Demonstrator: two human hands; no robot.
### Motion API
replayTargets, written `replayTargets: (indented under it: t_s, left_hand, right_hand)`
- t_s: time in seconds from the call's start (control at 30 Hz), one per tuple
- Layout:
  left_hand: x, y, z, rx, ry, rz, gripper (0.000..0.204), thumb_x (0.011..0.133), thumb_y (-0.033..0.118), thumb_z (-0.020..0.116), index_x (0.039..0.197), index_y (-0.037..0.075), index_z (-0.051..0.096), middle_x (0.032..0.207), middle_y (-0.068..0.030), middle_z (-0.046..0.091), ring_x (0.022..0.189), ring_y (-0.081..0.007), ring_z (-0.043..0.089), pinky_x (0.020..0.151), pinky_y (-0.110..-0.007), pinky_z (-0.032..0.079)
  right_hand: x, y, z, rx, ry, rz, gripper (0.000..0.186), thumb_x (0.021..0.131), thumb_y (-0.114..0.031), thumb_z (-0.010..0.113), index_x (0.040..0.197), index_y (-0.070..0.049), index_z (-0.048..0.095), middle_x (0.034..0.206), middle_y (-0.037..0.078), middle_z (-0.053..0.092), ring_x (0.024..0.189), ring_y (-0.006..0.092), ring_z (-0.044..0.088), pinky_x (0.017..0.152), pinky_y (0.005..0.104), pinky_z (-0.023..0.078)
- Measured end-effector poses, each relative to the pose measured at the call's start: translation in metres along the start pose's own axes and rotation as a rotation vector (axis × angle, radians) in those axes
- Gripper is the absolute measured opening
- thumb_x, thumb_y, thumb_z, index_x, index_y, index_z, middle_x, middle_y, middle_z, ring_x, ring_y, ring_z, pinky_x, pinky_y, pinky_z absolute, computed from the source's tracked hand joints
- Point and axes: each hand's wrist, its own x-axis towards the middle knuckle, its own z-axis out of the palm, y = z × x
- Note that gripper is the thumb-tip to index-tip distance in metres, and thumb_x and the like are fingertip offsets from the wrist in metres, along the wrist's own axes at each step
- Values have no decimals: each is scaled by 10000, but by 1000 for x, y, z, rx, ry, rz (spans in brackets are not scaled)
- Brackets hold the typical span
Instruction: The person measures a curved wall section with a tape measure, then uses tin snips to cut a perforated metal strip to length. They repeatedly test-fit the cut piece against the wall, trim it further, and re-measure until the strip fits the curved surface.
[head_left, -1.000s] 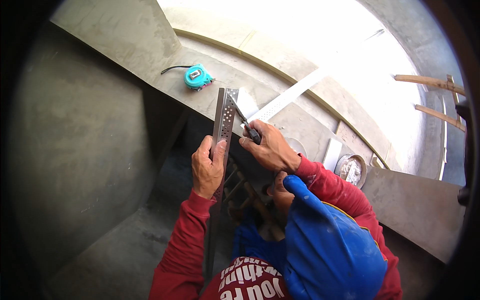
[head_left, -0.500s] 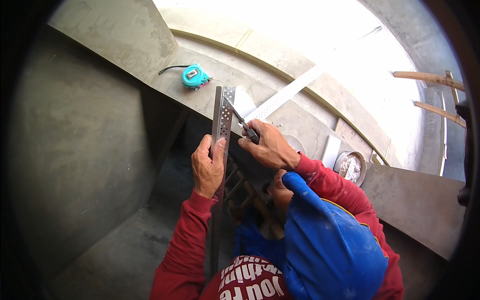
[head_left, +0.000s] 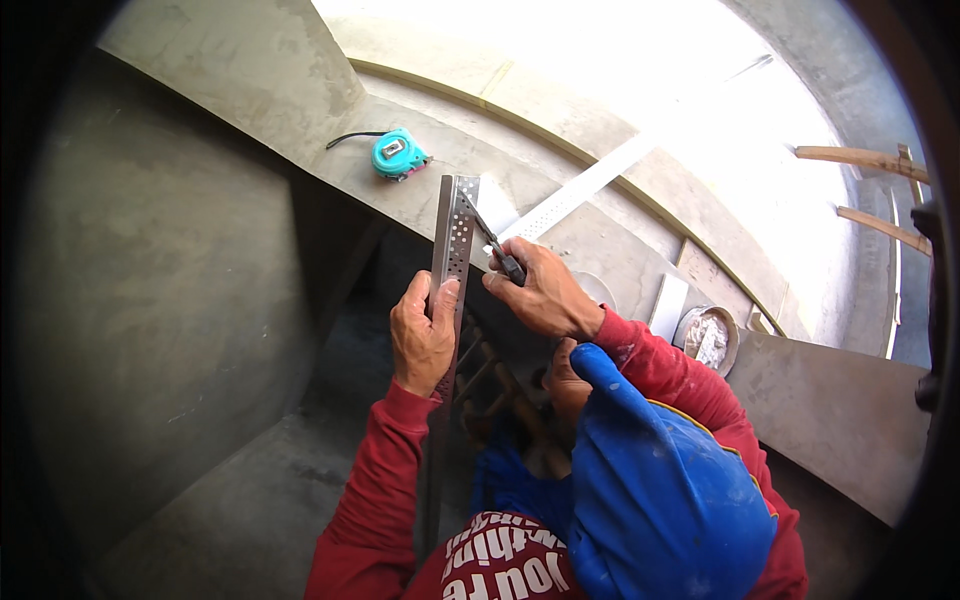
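A perforated metal angle strip (head_left: 458, 240) is held upright in my left hand (head_left: 425, 330), whose thumb presses on its face. My right hand (head_left: 535, 285) is closed on a black-handled metal cutting tool (head_left: 512, 268), its slim tip lying against the perforated face near the upper end. A turquoise tape measure (head_left: 397, 153) with a black strap lies on the concrete ledge (head_left: 340, 180) beyond the strip's top. Behind my right hand, a white perforated strip (head_left: 585, 190) lies diagonally across the ledge.
A bowl of white compound (head_left: 707, 340) and a pale flat piece (head_left: 665, 305) sit on the right ledge. Wooden sticks (head_left: 850, 155) project at far right. A concrete wall (head_left: 180, 280) is on the left, a dark opening below the ledge. Blue cloth (head_left: 660, 470) fills the lower right.
The view has shifted very slightly, moving the scene a little to the right in the picture. Both hands keep almost the same grip and position on the strip and tool.
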Motion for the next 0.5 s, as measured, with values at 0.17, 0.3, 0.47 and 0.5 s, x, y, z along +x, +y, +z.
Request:
replayTargets:
  t_s: [0.17,0.3,0.47,0.5]
  left_hand:
    - [-1,-2,-2,-19,-8,-17,321,1047,227,614,810,39,506,681,1,425,659,-85,376,576,-297,369]
    - [-1,-1,-4,-11,-8,-22,335,1042,232,618,801,33,495,664,-39,422,629,-128,378,564,-329,369]
    - [-2,0,-3,-9,11,-10,386,1035,252,623,779,18,454,634,-128,414,570,-220,378,544,-396,373]
    - [-2,-1,-3,-15,8,-10,388,1035,252,623,778,18,452,633,-128,413,570,-220,377,544,-396,372]
  right_hand:
    - [2,-1,-5,-16,-85,7,524,891,-360,690,1143,91,607,941,298,667,927,448,657,829,489,506]
    - [4,-3,-7,-24,-107,16,507,892,-353,690,1137,84,615,949,296,669,931,449,655,835,487,505]
    - [3,-4,-5,-34,-108,37,498,896,-351,689,1138,78,618,963,299,669,940,450,653,840,489,503]
    - [3,-4,-5,-38,-106,41,497,897,-352,688,1140,76,618,967,299,669,942,451,652,841,490,503]
